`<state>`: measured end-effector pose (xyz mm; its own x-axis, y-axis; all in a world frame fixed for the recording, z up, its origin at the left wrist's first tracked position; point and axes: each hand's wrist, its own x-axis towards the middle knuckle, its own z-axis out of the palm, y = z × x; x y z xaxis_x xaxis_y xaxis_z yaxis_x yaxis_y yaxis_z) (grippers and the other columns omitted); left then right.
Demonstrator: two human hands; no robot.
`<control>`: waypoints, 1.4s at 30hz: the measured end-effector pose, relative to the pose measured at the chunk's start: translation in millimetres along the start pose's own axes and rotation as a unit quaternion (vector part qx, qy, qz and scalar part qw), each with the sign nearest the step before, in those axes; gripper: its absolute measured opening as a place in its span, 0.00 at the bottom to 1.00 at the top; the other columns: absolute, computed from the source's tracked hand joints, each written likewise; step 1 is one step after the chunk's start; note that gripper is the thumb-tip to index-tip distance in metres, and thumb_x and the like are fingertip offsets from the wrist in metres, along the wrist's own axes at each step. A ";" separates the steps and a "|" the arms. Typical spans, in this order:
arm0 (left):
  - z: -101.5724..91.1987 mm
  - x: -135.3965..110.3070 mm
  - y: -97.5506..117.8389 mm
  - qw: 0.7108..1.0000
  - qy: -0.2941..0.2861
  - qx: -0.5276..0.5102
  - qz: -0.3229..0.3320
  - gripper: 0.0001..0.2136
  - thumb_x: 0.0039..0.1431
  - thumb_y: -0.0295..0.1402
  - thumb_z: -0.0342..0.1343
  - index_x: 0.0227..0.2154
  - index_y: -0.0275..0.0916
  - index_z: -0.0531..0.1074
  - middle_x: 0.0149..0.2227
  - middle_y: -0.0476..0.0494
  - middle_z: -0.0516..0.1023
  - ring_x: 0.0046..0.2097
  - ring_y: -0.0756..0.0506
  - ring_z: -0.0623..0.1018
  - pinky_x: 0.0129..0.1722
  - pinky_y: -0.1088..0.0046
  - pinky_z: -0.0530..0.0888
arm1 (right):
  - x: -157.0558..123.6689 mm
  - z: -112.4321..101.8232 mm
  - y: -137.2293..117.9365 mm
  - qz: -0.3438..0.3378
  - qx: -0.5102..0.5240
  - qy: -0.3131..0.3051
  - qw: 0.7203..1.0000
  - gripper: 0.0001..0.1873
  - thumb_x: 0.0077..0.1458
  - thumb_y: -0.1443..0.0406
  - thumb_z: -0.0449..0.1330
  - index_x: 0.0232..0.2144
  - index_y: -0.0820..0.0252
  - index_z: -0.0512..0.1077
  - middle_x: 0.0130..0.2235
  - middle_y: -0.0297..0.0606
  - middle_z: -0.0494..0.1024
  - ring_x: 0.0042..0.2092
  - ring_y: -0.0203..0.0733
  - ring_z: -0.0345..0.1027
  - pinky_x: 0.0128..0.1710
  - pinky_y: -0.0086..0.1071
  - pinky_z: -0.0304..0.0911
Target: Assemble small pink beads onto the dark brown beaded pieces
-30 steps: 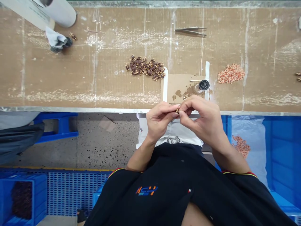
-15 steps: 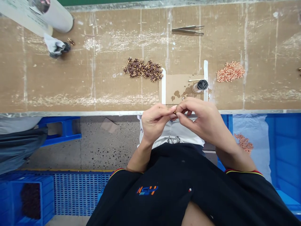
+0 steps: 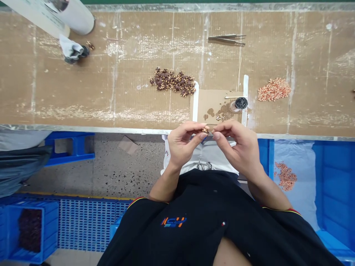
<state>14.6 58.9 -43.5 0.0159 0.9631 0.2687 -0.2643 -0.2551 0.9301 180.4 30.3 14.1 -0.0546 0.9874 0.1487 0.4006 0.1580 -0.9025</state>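
Note:
At the table's front edge, my left hand (image 3: 183,142) pinches a small gold-and-dark piece (image 3: 205,130) between thumb and fingertips. My right hand (image 3: 238,142) is just beside it, thumb and fingers pinched together; whatever lies between them is too small to make out. Beyond my hands is a brown board (image 3: 210,98) with wet spots, white strips along its sides. On it stand a small clear jar with a black lid (image 3: 241,103) and a cotton swab (image 3: 234,97). A heap of dark brown pieces with gold ends (image 3: 174,82) lies to the left of the board.
Right of the board is a pile of small orange-pink pieces (image 3: 274,89). Metal tweezers (image 3: 226,39) lie farther back. White rolls (image 3: 79,18) and a grey-white cloth (image 3: 70,48) occupy the back left. Blue crates (image 3: 50,229) stand below; another person's clothing shows at left.
My fingertips have parted slightly, exposing the gold-and-dark piece in my left hand. My right hand has shifted a little down. The whole view has moved slightly.

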 end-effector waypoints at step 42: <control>-5.4 10.7 12.9 0.986 -0.050 -0.042 -0.155 0.15 0.55 0.44 0.79 0.29 0.40 0.82 0.30 0.47 0.85 0.32 0.52 0.84 0.33 0.78 0.82 | 7.1 -0.7 -2.0 0.135 0.124 -0.073 0.980 0.33 0.63 0.35 0.65 0.28 0.55 0.71 0.26 0.33 0.74 0.28 0.36 0.65 0.29 0.33 0.62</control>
<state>6.2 66.3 -30.0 0.2020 0.9794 0.0017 -0.3105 0.0624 0.9485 179.9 36.9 17.2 -0.1148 0.9818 -0.1514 0.1848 -0.1286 -0.9743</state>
